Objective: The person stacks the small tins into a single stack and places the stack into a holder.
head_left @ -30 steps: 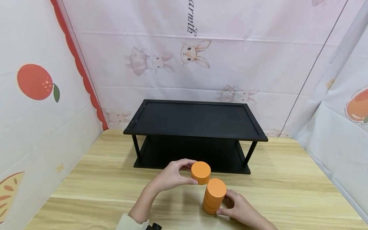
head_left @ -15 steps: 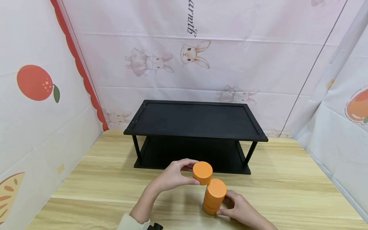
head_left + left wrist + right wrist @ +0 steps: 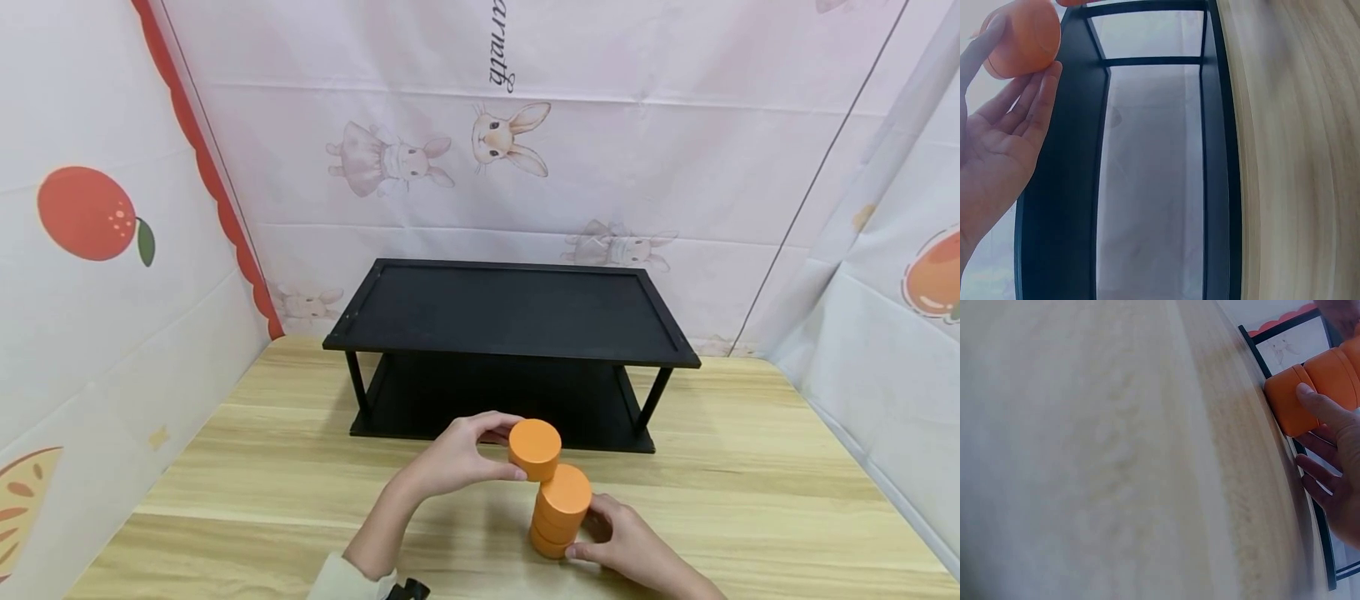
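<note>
My left hand (image 3: 465,454) pinches a round orange block (image 3: 535,450) between thumb and fingers, up in the air beside the top of an orange stack. The left wrist view shows the same orange block (image 3: 1025,37) gripped from the side. The stack of orange round blocks (image 3: 561,512) stands upright on the wooden table. My right hand (image 3: 626,542) holds the stack low on its right side. In the right wrist view, thumb and fingers curl round the lowest orange block (image 3: 1291,400).
Behind the hands stands a black two-tier shelf (image 3: 510,312) on the wooden table (image 3: 750,467). Its lower board (image 3: 480,392) lies just beyond the left hand. Printed cloth walls (image 3: 420,83) surround the table at the back and both sides.
My left hand has moved slightly right with its orange block, which now overlaps the upper left edge of the stack in the head view. The right hand and the stack have stayed put.
</note>
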The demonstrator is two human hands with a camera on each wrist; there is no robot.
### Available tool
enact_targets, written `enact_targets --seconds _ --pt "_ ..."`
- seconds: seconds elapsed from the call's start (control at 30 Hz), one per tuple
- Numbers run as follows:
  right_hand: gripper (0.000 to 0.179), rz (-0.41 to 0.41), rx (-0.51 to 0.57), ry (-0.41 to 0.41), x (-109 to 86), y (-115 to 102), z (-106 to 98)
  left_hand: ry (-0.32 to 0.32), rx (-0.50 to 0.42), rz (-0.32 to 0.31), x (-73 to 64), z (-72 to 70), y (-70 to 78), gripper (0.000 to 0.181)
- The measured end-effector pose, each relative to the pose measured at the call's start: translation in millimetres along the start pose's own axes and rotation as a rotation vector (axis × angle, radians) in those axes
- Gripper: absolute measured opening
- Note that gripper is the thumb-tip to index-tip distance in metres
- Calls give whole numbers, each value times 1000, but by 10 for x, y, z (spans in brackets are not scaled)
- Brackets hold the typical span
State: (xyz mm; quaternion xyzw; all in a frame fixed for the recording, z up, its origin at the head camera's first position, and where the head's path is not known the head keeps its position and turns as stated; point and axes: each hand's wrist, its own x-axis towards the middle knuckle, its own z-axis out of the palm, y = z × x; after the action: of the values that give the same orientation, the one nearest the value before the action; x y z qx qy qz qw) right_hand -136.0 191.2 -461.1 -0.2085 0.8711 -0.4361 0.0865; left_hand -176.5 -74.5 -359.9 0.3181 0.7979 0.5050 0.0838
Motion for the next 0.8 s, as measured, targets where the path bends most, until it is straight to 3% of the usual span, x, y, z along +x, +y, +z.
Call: enact_targets --seconds 0.5,0.8 --pt "61 -11 -10 17 2 7 9 -15 27 -5 49 58 12 52" --pt "59 -18 -12 23 -3 -2 0 -31 -6 -9 57 102 26 51"
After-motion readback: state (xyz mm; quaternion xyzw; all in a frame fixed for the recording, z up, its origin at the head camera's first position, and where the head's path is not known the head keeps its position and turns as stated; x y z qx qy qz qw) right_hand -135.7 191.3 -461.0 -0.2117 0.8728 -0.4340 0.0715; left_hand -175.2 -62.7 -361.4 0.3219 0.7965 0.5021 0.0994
